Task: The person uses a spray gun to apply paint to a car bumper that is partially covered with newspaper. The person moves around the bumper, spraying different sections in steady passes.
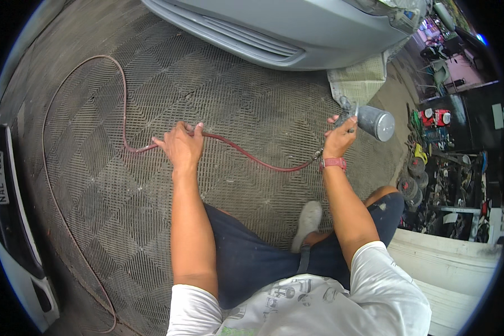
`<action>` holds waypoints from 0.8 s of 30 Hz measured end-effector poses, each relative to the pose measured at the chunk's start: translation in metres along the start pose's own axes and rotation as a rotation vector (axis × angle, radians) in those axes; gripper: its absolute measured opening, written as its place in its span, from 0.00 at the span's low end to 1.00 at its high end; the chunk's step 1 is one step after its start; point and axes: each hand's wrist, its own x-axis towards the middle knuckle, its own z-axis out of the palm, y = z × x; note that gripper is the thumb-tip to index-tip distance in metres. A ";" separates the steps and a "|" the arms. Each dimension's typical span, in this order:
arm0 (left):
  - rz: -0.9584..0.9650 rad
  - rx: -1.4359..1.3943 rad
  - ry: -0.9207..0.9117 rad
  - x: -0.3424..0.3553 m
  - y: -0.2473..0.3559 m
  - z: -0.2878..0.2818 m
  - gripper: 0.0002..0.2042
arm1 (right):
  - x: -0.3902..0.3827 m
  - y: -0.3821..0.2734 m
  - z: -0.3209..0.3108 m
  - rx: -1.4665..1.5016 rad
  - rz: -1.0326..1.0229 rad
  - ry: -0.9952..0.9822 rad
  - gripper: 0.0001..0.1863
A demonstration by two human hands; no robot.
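My right hand (340, 138) is closed around the handle of a spray gun (346, 111), which has a grey cup (377, 124) on its right side. From the gun's lower end a red air hose (246, 155) sags across to my left hand (183, 144). The fingers of that hand wrap over the hose, which comes out on both sides of it. Beyond the gun is a silver-grey car bumper (252, 33) with a slatted lower grille. The gun is apart from the bumper.
More hose (46, 129) loops over the patterned floor (151, 218) at left. Pale sheeting (359, 81) hangs under the bumper's right corner. Another vehicle (17, 224) stands at the left edge. Cluttered tools and parts (442, 185) line the right, near a white panel (448, 260).
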 end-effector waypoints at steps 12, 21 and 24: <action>-0.107 0.139 -0.128 0.001 -0.055 -0.021 0.24 | -0.049 -0.038 0.028 -0.005 -0.086 -0.330 0.30; -0.178 0.197 -0.191 -0.007 -0.047 -0.044 0.26 | -0.035 -0.061 0.012 0.152 -0.022 -0.280 0.30; -0.164 0.196 -0.181 -0.007 -0.044 -0.044 0.27 | -0.031 -0.068 -0.002 0.136 -0.081 -0.217 0.30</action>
